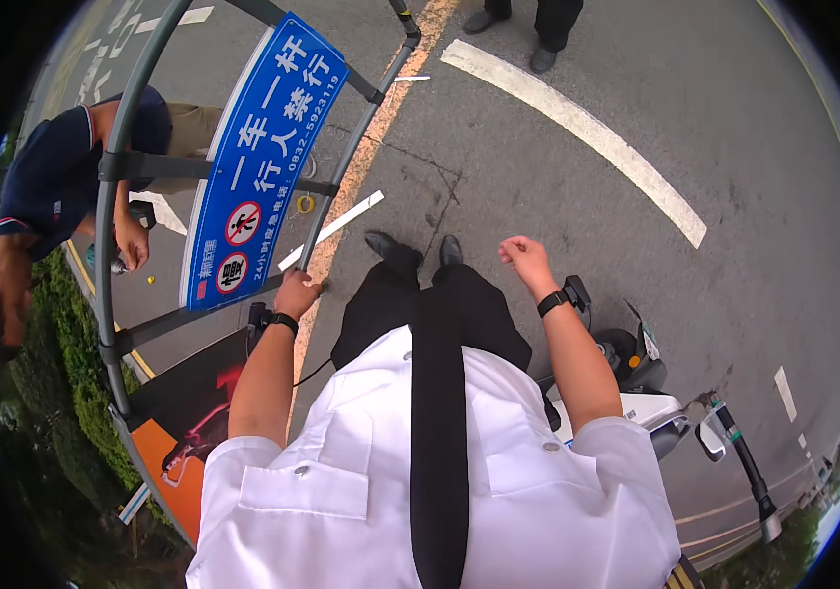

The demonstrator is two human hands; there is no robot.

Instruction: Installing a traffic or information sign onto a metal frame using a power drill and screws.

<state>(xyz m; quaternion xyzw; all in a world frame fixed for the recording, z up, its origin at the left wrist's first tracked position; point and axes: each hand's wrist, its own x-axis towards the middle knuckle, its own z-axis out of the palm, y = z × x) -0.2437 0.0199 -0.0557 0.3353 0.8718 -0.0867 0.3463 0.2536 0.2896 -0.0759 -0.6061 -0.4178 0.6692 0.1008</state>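
Note:
My left hand (296,294) grips the grey tubular frame (359,137) of a barrier on my left, its fingers wrapped round the post. Fixed to that frame is a blue sign board (268,162) with white lettering and round red-edged symbols. My right hand (528,263) hangs over the road in front of me. Its fingers are curled in, and I see nothing in them. Each wrist has a black band with a small dark device. Beside the left hand, a white strip (341,224) lies on the ground.
Beyond the frame a person in a dark shirt (52,172) bends down with a teal-and-black power tool (115,257). A yellow tape roll (305,204) is near the sign. A white scooter (626,412) stands at my right. Another person's dark shoes (542,61) are ahead.

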